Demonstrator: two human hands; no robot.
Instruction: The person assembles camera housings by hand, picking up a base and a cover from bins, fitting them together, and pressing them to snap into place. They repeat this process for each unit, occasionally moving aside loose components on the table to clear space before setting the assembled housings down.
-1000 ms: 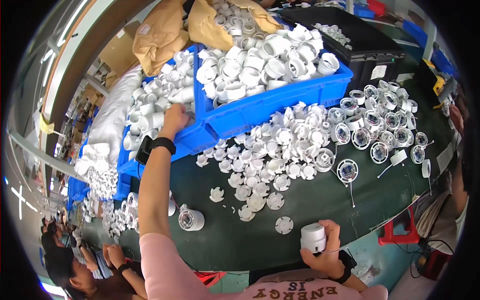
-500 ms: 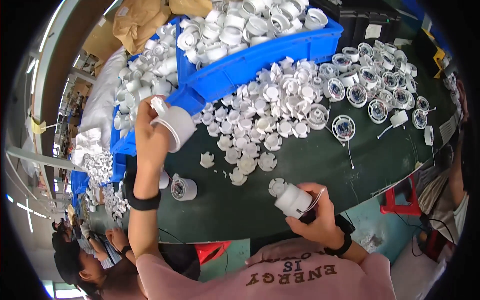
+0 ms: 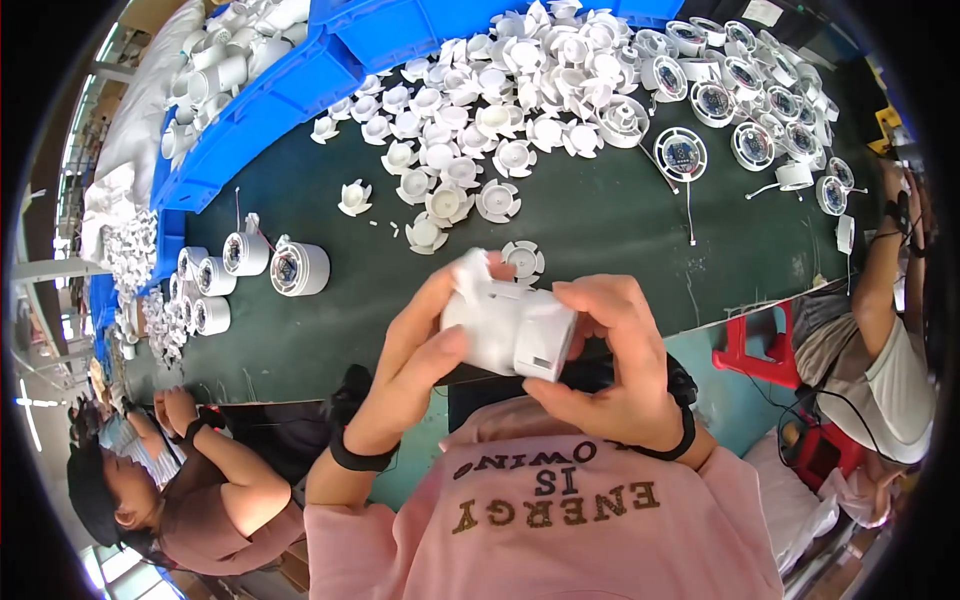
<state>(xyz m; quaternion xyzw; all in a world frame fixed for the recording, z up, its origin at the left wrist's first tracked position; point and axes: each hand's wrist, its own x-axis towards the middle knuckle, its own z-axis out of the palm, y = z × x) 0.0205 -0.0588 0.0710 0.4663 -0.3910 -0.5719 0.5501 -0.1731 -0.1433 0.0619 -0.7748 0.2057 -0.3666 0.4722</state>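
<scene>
At the table's near edge, my left hand (image 3: 415, 340) grips a white plastic housing (image 3: 485, 325) with a bracket-like piece on its top. My right hand (image 3: 630, 365) holds a white cylindrical part (image 3: 545, 335) with a small dark slot in its side. The two pieces meet end to end between my hands; how far one sits inside the other cannot be made out. Just beyond them lies a white fan-blade rotor (image 3: 523, 262) on the dark green table. My right fingertips partly hide the cylinder's end.
Many white rotors (image 3: 440, 155) are heaped mid-table, before blue bins (image 3: 410, 30). Round units with circuit boards (image 3: 713, 103) pile up at right. Assembled white cylinders (image 3: 300, 270) stand at left. Co-workers (image 3: 230, 490) sit on both sides; a red stool (image 3: 755, 345) is at right.
My left hand has come down and right with the housing, and my right hand has shifted slightly up. The housing and cylinder, apart before, are now together. The view has tilted downward.
</scene>
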